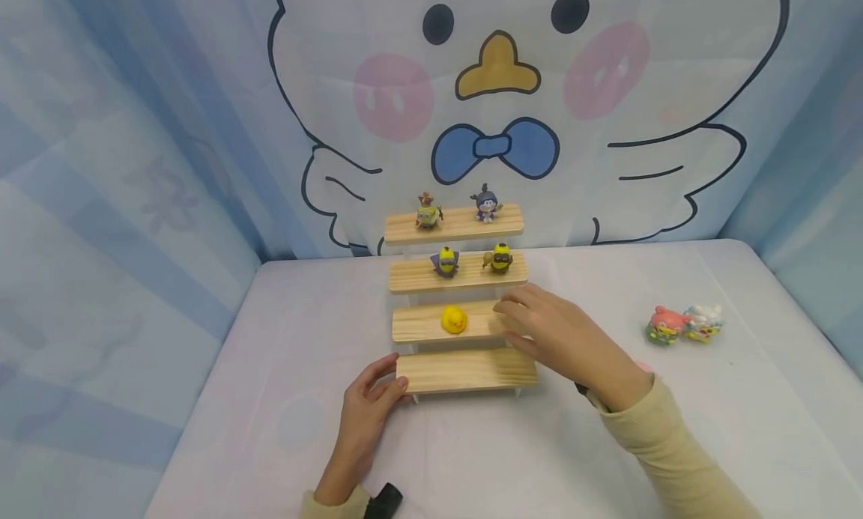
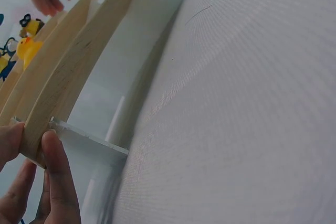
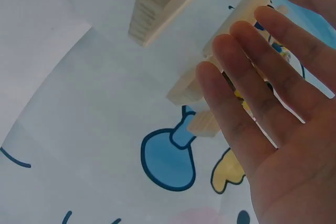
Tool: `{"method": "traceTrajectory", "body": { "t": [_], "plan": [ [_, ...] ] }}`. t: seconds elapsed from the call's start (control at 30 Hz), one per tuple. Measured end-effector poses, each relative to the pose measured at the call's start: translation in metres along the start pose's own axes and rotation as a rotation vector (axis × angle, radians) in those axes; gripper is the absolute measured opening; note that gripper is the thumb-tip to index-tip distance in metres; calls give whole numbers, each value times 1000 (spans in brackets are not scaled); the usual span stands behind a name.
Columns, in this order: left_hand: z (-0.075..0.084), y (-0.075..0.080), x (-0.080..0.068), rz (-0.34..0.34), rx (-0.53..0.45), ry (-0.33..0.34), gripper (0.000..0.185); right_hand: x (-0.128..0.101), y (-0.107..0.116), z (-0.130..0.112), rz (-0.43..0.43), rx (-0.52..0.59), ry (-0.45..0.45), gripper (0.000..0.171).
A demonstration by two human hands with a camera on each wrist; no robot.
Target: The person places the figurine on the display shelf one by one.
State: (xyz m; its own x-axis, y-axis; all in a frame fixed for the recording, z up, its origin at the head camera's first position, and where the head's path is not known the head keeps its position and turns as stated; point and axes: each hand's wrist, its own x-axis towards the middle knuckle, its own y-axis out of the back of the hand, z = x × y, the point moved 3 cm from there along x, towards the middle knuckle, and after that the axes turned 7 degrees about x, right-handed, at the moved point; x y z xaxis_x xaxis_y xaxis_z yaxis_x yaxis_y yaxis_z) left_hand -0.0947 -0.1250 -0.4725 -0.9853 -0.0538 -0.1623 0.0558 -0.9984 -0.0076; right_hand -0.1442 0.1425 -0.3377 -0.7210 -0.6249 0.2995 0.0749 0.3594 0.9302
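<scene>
A four-step wooden display stand [image 1: 465, 371] with clear supports stands at the middle of the table. My left hand [image 1: 369, 403] grips the left end of its lowest step, pinched between thumb and fingers in the left wrist view. At the right end of the second step from the bottom hovers my right hand [image 1: 556, 328], its fingers loosely bent and the palm bare in the right wrist view. A yellow rubber duck [image 1: 454, 320] sits mid-step, left of those fingertips. On the step above are two yellow figurines, a caped one [image 1: 446, 262] and a dark-goggled one [image 1: 500, 258].
The top step carries a crowned figurine [image 1: 428, 213] and a purple-haired one [image 1: 486, 204]. To the right on the white table lie a pink figurine [image 1: 666, 326] and a white one [image 1: 704, 323]. Something pink [image 1: 645, 367] shows partly behind my right wrist. A printed curtain hangs behind.
</scene>
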Motion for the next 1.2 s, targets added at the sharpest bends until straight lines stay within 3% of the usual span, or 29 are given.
{"method": "traceTrajectory", "body": {
  "t": [0.33,1.2],
  "plan": [
    [0,0,0,1,15,-19,54,-19,1,15,5,-9,-28,27],
    [-1,-1,1,19,23,6,53,-56,-2,43,-99,-33,-143,37]
  ]
}}
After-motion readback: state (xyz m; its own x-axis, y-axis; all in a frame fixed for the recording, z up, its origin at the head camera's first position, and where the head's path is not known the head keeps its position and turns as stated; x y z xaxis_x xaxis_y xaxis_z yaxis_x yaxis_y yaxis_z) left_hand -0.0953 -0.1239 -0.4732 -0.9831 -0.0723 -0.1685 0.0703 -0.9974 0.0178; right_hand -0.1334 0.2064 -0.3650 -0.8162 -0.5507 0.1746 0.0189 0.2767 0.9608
